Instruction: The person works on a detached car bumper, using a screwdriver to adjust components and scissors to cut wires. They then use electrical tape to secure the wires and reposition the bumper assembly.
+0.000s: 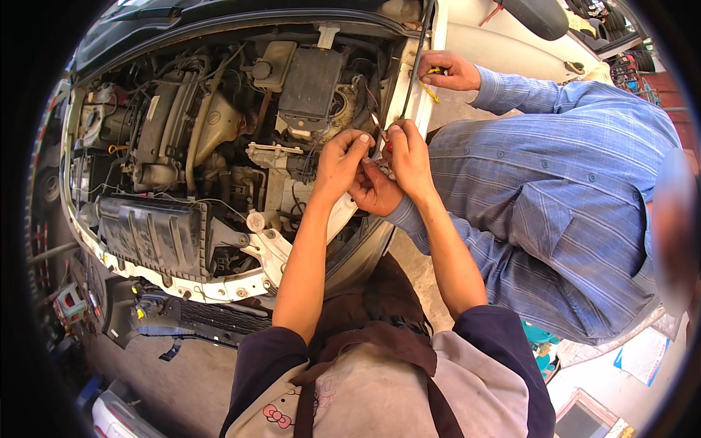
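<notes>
Head view: I am monitoring from a distance as two bare hands are working close together over the edge of an open engine bay. Left hand: thumb and fingertips are pressing together; I cannot tell what lies between them. Right hand: fingers are clamping a small red item, mostly hidden. This item is sitting at the grip, between both hands. Just below the grip, the near hand of a co-worker is reaching in; above and right of it, the co-worker's far hand is holding a yellow strip. Markings: left of the grip, a tan engine cover is carrying a round emblem. Well below and right, a white sheet is showing print too small to read. Below and left, a pink bow print is decorating the shirt.
</notes>
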A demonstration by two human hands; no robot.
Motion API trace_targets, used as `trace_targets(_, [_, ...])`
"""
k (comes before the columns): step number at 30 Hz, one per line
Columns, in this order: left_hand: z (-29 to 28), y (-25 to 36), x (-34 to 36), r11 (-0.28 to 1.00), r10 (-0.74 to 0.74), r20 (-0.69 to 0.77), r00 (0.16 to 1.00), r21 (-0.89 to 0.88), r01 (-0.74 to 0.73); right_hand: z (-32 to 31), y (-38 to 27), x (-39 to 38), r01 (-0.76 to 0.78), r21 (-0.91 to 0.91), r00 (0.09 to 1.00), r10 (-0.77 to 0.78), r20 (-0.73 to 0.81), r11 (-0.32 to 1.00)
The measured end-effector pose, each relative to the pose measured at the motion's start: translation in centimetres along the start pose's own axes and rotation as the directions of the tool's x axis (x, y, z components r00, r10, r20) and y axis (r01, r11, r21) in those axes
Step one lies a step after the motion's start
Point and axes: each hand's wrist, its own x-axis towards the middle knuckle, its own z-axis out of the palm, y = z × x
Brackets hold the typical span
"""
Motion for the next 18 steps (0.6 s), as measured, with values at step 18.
trace_targets(18, [-0.5,-0.3,-0.1,0.999,0.05,0.077,0.996,0.002,-0.05,0.6,-1.6,-1.0,-0.127,0.409,0.992,0.111,0.064,0.904])
